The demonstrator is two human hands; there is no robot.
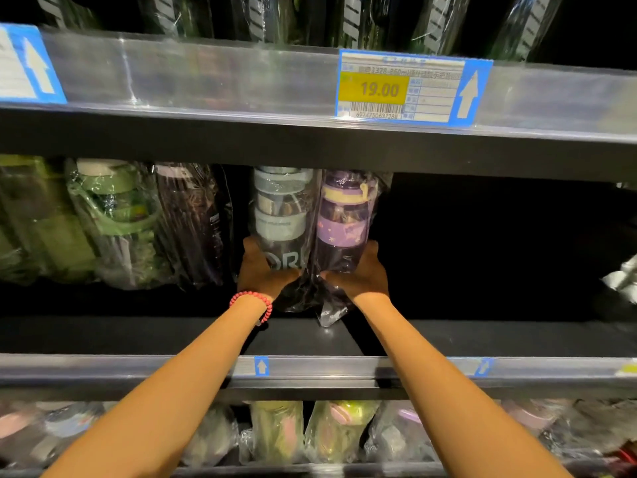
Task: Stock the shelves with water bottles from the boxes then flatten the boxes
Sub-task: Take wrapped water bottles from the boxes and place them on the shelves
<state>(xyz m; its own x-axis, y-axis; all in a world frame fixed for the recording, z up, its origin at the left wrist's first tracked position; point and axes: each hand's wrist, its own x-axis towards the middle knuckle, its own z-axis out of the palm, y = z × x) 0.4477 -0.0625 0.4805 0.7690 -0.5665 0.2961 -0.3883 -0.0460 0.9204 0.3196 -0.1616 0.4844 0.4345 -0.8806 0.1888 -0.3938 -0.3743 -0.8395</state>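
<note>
On middle shelf (482, 336), L to R: green bagged bottles (113, 215) at far left, left hand (265, 270) gripping grey-lidded bottle (281, 215), right hand (358, 274) gripping purple bottle (343, 219), both bottles upright, touching, w/ plastic wrap.

We can't see fingertips of left hand (265, 270) or right hand (358, 274) behind the wrapped bottles; bottom-shelf bottles (275, 432) blurred, top-row bottles (348, 19) cropped.

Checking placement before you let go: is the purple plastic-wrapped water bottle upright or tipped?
Upright: the purple wrapped bottle stands lid-up beside the grey one, right hand gripping its base.
</note>
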